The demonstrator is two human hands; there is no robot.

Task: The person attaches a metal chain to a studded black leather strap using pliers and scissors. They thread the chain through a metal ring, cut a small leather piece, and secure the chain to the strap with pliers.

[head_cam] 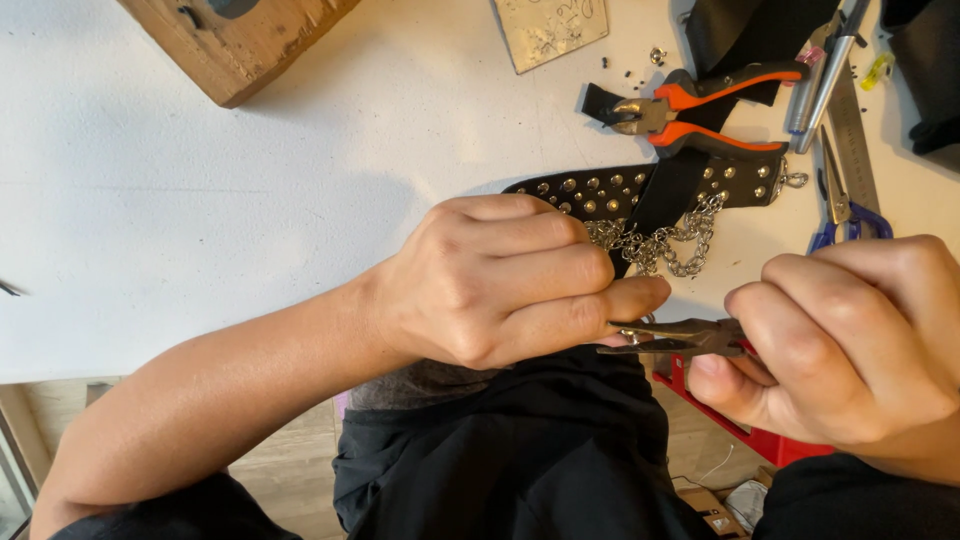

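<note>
Pliers (pixel 672 338) between both hands' grips

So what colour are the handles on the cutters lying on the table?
Orange and black, on the cutters above the studded strap; clearest in the head view.

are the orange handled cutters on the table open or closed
Closed. The orange-handled cutters lie flat on the white table with their metal tips together, beside the studded black strap, apart from both hands.
</note>
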